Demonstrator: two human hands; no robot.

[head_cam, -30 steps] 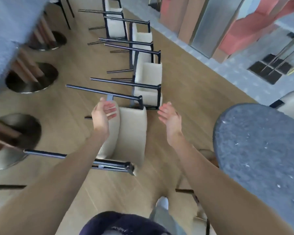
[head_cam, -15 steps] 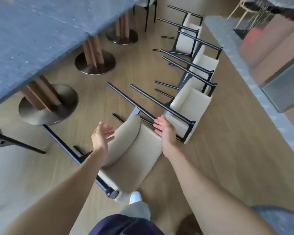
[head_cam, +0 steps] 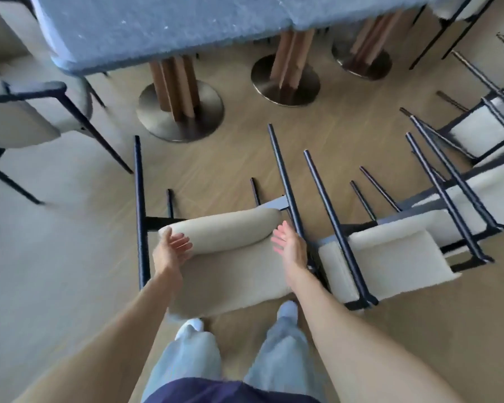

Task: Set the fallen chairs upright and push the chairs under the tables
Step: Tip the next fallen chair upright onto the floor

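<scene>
A beige fallen chair (head_cam: pixel 230 271) with black legs lies on its back at my feet, its legs pointing toward the blue table (head_cam: pixel 163 27). My left hand (head_cam: pixel 170 251) is open at the left end of the chair's rounded backrest, touching or just beside it. My right hand (head_cam: pixel 288 247) is open at the backrest's right end, next to a black leg. More fallen white chairs (head_cam: pixel 390 257) lie in a row to the right, legs up and toward the table.
An upright chair (head_cam: pixel 21 117) stands at the left by the table's corner. Round metal pedestal bases (head_cam: pixel 181 112) with wooden columns stand under the table. Another upright chair (head_cam: pixel 454 7) is at the top right. Wooden floor all around.
The view has swung so the table is now straight ahead. Both hands have come closer to the two ends of the fallen chair's backrest; the chair still lies on the floor.
</scene>
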